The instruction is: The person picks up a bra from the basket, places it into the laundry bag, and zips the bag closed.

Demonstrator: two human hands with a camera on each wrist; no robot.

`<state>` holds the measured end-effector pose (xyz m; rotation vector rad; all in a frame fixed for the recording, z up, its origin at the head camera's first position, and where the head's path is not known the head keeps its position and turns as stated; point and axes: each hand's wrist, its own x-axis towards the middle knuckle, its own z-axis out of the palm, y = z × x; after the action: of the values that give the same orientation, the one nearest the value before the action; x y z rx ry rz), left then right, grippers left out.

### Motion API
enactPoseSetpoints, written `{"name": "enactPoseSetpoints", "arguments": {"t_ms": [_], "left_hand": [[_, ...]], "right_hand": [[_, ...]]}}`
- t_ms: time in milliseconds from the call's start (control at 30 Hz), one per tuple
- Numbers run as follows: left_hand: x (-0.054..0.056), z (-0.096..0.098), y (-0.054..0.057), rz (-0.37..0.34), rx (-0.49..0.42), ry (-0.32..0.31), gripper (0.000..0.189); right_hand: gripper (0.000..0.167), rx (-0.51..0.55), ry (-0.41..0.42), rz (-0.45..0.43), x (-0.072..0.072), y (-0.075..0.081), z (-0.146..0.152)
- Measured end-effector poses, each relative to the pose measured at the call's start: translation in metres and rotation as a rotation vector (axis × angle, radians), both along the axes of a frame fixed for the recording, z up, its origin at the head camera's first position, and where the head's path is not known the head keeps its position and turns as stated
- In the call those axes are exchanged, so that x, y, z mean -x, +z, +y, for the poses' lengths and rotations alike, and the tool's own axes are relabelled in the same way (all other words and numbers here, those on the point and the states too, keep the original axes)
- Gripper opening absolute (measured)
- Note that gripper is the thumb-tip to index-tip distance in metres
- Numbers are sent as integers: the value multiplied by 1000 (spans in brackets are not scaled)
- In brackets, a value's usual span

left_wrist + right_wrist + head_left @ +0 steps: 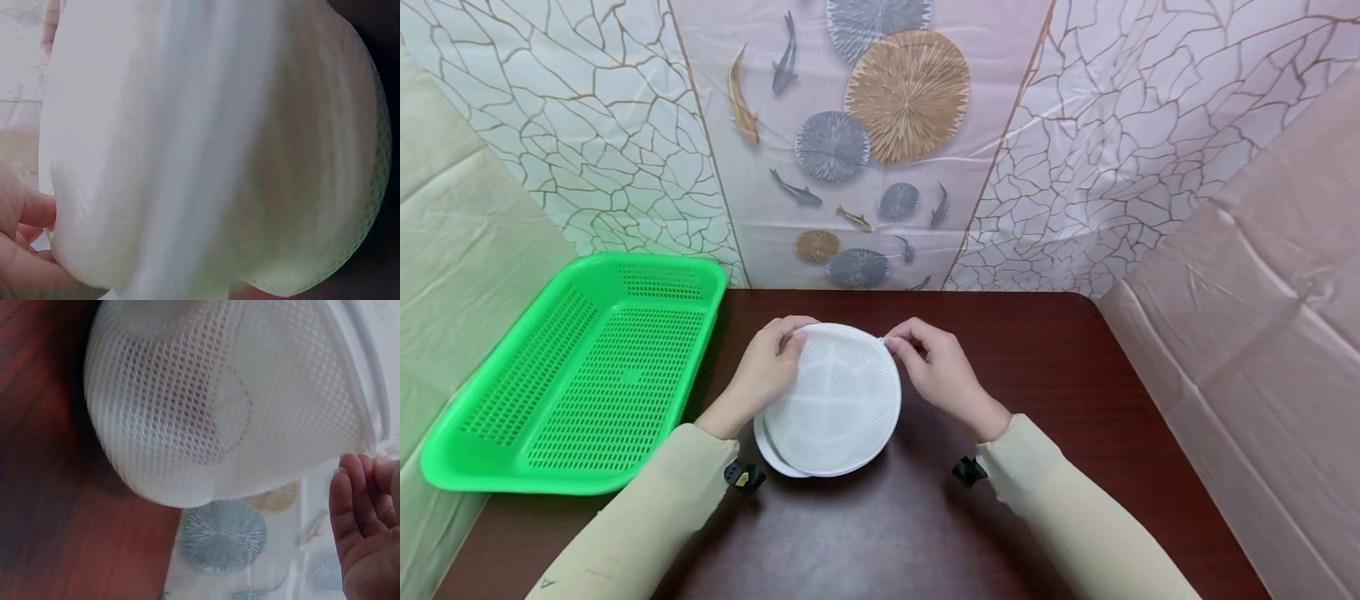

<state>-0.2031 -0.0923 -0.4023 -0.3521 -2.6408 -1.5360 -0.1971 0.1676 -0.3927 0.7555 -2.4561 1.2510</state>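
Observation:
A round white mesh laundry bag [831, 408] stands tilted over the table between my two hands, its flat circular face toward me. My left hand [764, 371] grips its upper left edge, thumb on the near face and fingers behind. At the upper right of the rim, my right hand [942, 372] pinches a small bit of the edge between thumb and fingertips. In the right wrist view the bag's honeycomb mesh side [181, 394] bulges out, and a white band runs along the rim [362, 369] to the pinching fingers. The left wrist view is filled by the blurred white bag [187, 150].
A bright green plastic basket [706, 312] with slotted sides and floor stands at the left of the dark reddish-brown table [1037, 358]. Patterned fabric walls [1075, 167] close off the back and both sides. A small black device [970, 472] sits at my right wrist.

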Motion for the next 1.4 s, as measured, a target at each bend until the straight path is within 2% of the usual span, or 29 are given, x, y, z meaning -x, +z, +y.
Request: {"name": "enactPoseSetpoints", "arguments": {"t_ms": [167,233,367,467,567,867,1100,1233,1400], "left_hand": [[-4,8,8,-22,-118,-39,26],[-5,9,8,-32,-124,-51,27],[-3,6,3,-20,-47,-46,26],[1,3,-3,7,24,-45,26],[4,2,-6,42,58,-58,26],[1,19,9,139,89,-165,31],[-3,33,11,191,200,-124,30],[-5,36,10,217,213,-111,26],[-6,37,8,217,207,-134,18]], "right_hand": [[9,68,-37,8,3,15,7],[8,77,-28,3,4,19,9],[8,47,-2,-16,6,14,10],[9,20,12,-23,6,7,9],[9,12,13,-18,4,3,7],[9,31,17,-32,1,0,0],[8,44,58,-4,-2,0,-8],[8,44,70,7,-3,-2,-11],[7,8,72,13,-4,-5,-14]]}}
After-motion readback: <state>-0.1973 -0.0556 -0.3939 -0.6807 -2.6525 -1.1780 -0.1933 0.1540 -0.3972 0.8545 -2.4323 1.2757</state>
